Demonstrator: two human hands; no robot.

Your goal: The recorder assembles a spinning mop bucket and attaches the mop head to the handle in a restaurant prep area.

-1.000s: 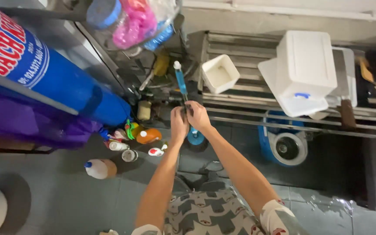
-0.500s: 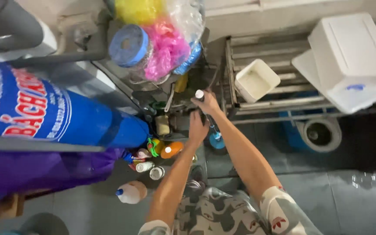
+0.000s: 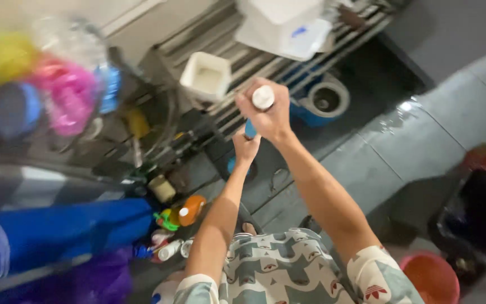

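Blue-handled tool [image 3: 250, 129], long and slim, white cap at its top end: held upright between both hands above the floor, in front of the metal rack. Lower end hidden behind the hands; its kind cannot be told with certainty.

Right hand [image 3: 266, 112]: closed in a fist round the upper end, white cap showing above the knuckles. The grip reads as one for steadying or bearing down on the handle.

Left hand [image 3: 246, 147]: closed round the shaft just below the right, touching it, so the two hands stack along one line.

Metal rack [image 3: 265, 62]: slatted, low, against the wall. Carries:
- white square tub [image 3: 205, 76], open top, seemingly empty, pale inside;
- white lidded box [image 3: 285, 22] with a small blue mark, partly out of frame, contents not visible.

Blue round container [image 3: 324, 101]: under the rack's edge, grey ring-shaped top with a dark centre; contents cannot be told.

Clear bag [image 3: 57, 84]: hanging at left, blurred, holding yellow, pink and blue plastic items.

Orange bottle [image 3: 189, 210]: white cap, lying tilted on the floor among small bottles, one green.

Blue cylinder [image 3: 68, 233]: large, lying at lower left, purple cloth below it.

Red bucket [image 3: 431, 276]: lower right, only its rim seen.

Grey floor [image 3: 423, 129]: tiled, wet sheen near the rack.
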